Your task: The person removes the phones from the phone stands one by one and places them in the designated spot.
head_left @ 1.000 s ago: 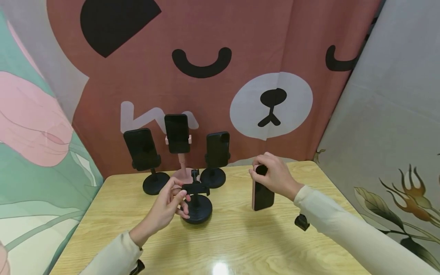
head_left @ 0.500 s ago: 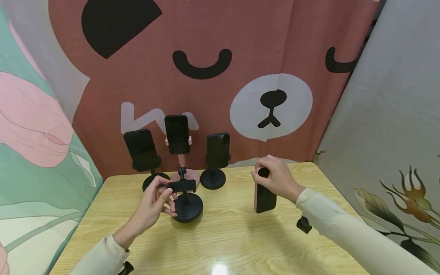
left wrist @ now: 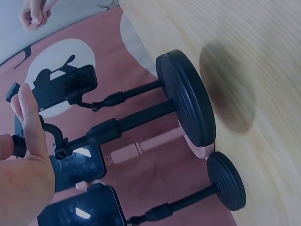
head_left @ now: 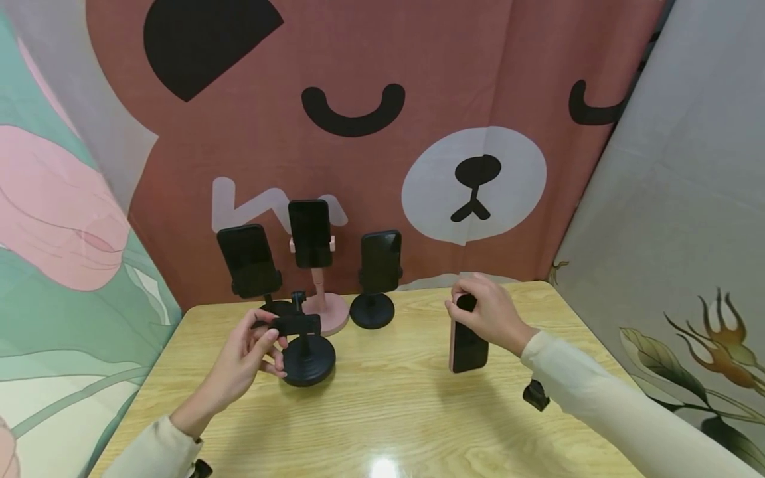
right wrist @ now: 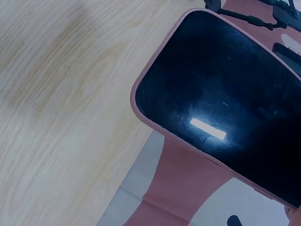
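Observation:
My left hand (head_left: 238,362) pinches the clamp (head_left: 299,324) of a black phone stand (head_left: 309,362) that holds no phone. In the left wrist view the stand's round base (left wrist: 186,101) hangs over the table, its shadow apart from it. My right hand (head_left: 491,315) grips a phone (head_left: 469,346) by its upper end, with the dark screen facing me. A pink edge runs round this phone, plain in the right wrist view, where its screen (right wrist: 211,89) mirrors a bright light.
Behind stand a black stand with a phone (head_left: 246,261) at left, a pink stand (head_left: 335,313) with a phone (head_left: 311,232), and another black stand (head_left: 373,311) with a phone (head_left: 381,261) at right. Patterned cloths (head_left: 358,172) border the wooden table (head_left: 382,405).
My left hand has carried the black stand leftward, now overlapping the left stand's base in the head view. My right hand with the phone has shifted slightly right and down.

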Available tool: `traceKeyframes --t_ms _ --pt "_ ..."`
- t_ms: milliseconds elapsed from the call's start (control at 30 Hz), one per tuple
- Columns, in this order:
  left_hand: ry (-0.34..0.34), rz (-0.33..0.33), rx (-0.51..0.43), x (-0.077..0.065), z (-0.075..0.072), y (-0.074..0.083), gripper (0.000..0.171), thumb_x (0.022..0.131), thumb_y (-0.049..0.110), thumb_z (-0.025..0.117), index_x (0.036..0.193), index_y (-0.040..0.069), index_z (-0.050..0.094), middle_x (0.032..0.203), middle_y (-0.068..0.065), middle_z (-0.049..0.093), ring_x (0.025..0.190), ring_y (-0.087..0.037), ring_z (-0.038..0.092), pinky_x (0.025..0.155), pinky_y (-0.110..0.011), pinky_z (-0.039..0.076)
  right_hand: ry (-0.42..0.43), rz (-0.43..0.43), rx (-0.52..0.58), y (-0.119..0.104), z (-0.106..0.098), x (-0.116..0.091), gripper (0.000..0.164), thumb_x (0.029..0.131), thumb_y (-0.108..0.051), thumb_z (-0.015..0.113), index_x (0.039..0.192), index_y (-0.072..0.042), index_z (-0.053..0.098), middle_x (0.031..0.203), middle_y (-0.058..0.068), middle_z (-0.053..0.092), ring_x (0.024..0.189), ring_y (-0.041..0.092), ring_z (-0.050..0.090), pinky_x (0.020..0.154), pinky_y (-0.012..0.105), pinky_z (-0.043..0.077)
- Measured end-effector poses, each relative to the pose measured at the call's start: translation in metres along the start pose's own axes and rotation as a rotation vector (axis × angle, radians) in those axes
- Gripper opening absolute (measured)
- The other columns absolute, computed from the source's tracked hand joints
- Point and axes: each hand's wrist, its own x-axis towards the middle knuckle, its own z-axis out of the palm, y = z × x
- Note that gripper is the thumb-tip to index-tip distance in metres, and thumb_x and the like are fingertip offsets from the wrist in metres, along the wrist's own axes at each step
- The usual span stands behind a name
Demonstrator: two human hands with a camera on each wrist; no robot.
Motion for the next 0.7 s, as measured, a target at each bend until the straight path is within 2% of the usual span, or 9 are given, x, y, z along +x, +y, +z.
traceKeyframes --t_ms 200,333,700 --pt "0.002 0.037 -0.03 -0.006 -0.011 0.0 0.012 0.108 0.003 0.042 0.12 0.002 0.042 0.089 0.008 0.067 0.067 -0.007 0.067 0.06 -0.033 0.064 0.009 0.003 -0.005 0.003 0.001 -0.004 0.018 0.088 -0.017 0.075 0.08 -0.023 0.06 0.079 -0.008 0.056 0.07 0.004 0.043 0.058 0.023 0.039" --pt "-0.003 0.071 -0.057 -0.009 -0.019 -0.001 0.016 0.106 -0.002 0.041 0.12 0.007 0.045 0.09 0.009 0.069 0.068 -0.006 0.068 0.061 -0.032 0.064 0.02 -0.001 -0.008 0.005 0.002 -0.006 0.017 0.088 -0.017 0.075 0.08 -0.023 0.061 0.079 -0.008 0.057 0.069 0.004 0.042 0.057 0.023 0.039" --pt "0.006 0.13 -0.096 -0.019 -0.044 -0.001 0.023 0.106 -0.005 0.037 0.122 0.009 0.046 0.094 0.006 0.073 0.073 -0.007 0.071 0.065 -0.03 0.064 -0.01 0.039 -0.008 0.008 0.002 -0.009 0.015 0.089 -0.018 0.075 0.081 -0.023 0.063 0.081 -0.008 0.059 0.068 0.004 0.043 0.057 0.022 0.04"
